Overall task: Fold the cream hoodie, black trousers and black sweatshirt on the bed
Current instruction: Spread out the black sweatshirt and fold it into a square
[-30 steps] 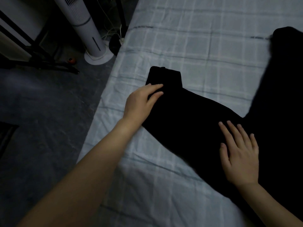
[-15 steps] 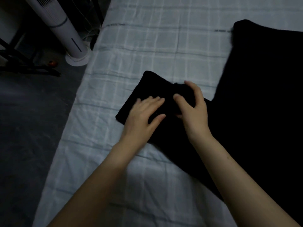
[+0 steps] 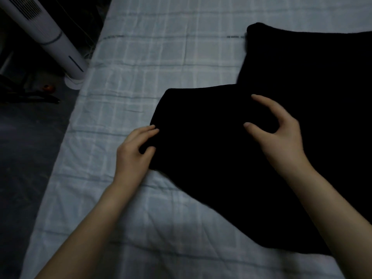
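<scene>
both hands on the black sweatshirt [image 3: 221, 168], left side of the bed [image 3: 161, 57]

the bed, under a pale checked sheet, fills most of the view. the black sweatshirt lies flat on its right half, so dark that i can make out no seams. a broad piece of it reaches left toward the bed's edge and ends in a blunt, rounded fold. both my forearms stretch forward over the sheet. my right hand [image 3: 281, 135] rests on the middle of that piece, thumb and forefinger spread in a wide c, gripping nothing i can see. my left hand [image 3: 134, 156] sits at its left edge, thumb bent in, pinching a bit of cloth against the fingers.
</scene>
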`<state>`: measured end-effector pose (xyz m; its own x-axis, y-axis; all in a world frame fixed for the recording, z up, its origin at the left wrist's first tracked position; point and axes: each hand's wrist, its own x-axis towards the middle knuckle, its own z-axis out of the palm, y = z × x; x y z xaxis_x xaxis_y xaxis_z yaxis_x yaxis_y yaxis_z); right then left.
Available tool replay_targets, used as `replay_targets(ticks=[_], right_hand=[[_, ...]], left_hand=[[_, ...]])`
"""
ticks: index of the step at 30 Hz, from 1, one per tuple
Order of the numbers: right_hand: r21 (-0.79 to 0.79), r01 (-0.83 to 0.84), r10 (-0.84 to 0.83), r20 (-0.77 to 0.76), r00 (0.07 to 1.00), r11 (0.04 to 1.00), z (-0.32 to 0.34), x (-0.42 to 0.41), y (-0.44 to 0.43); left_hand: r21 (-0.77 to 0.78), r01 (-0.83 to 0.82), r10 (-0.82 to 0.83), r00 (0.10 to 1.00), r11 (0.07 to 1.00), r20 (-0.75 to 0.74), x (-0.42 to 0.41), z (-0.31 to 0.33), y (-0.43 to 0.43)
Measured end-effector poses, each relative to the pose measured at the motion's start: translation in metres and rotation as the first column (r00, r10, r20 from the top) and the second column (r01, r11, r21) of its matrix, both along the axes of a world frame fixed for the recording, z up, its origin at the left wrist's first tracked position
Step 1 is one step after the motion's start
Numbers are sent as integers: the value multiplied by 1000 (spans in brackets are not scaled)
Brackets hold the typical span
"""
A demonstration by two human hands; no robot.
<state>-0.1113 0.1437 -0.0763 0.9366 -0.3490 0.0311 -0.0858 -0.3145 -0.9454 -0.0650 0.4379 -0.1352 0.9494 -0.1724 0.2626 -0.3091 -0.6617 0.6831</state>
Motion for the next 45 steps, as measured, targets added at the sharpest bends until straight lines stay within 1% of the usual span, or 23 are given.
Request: replay_targets(ticks=[3, 8, 11, 13, 16, 18, 22, 23, 25, 27, 28, 29, 31, 32, 33, 34, 35, 36, 37, 39, 41, 43, 45], right_hand=[[-42, -9, 9, -4, 1000, 999, 23, -23, -50], [-40, -53, 51, -45, 998, 998, 49, -72, -153], [-139, 44, -51, -48, 998, 989, 49, -94, -214], [-154, 108, -117, -48, 992, 982, 45, -108, -252], [-111, 142, -152, -84, 985, 984, 42, -128, -300], [-47, 148, -152, -108, 982, 988, 39, -138, -320], [83, 117, -101, -172, 980, 990, 18, -149, -345], [130, 110, -85, -188, 979, 985, 15, -150, -350], [206, 93, -52, -195, 979, 974, 9, -147, -354], [200, 78, -45, -162, 986, 977, 9, -142, -363], [161, 71, -46, -153, 987, 984, 10, -138, -367], [77, 64, -50, -168, 985, 995, 9, -133, -373], [-212, 17, -77, -276, 958, 977, 8, -121, -380], [-380, -16, -117, -323, 939, 925, 8, -115, -378], [-511, -34, -147, -309, 940, 859, 7, -111, -369], [-598, -50, -129, -252, 959, 800, 5, -108, -355], [-647, -84, -65, -203, 977, 757, 1, -105, -337], [-681, -138, 4, -194, 981, 719, -6, -104, -316], [-715, -200, 48, -227, 973, 670, -17, -103, -299], [-754, -310, 41, -353, 935, 579, -44, -108, -278], [-761, -361, -6, -432, 902, 540, -74, -115, -275], [-784, -354, -17, -420, 907, 510, -98, -121, -276], [-798, -328, -27, -395, 918, 506, -107, -119, -276]], left_hand=[[-9, 54, -54, 998, 998, 45, -17, 17, -40], [16, 179, -180, 981, 984, 66, -56, 30, -127], [0, 256, -255, 963, 967, 85, -81, 29, -182], [-11, 289, -287, 955, 957, 81, -96, 25, -216], [4, 331, -331, 944, 944, 7, -116, 15, -259], [43, 359, -358, 934, 933, -19, -127, 5, -280], [145, 332, -342, 938, 932, 50, -136, -13, -300], [139, 315, -327, 943, 939, 71, -137, -14, -304], [67, 269, -275, 956, 961, 107, -139, -10, -304], [-5, 254, -251, 959, 967, 128, -141, -1, -310], [2, 269, -268, 955, 963, 124, -142, 4, -314], [45, 294, -297, 949, 955, 107, -143, 8, -317], [168, 334, -342, 939, 927, 21, -144, 12, -324], [215, 339, -339, 940, 916, -34, -142, 14, -328], [255, 337, -328, 941, 906, -82, -139, 15, -332], [300, 333, -312, 943, 894, -116, -135, 16, -337], [353, 327, -297, 945, 877, -137, -130, 16, -342], [411, 321, -285, 947, 853, -147, -126, 13, -348], [470, 318, -279, 948, 823, -153, -122, 9, -352], [567, 316, -268, 948, 761, -169, -119, -6, -357], [620, 313, -269, 949, 719, -167, -120, -26, -357], [633, 306, -284, 949, 711, -139, -120, -45, -354], [621, 296, -294, 950, 726, -109, -117, -56, -353]])
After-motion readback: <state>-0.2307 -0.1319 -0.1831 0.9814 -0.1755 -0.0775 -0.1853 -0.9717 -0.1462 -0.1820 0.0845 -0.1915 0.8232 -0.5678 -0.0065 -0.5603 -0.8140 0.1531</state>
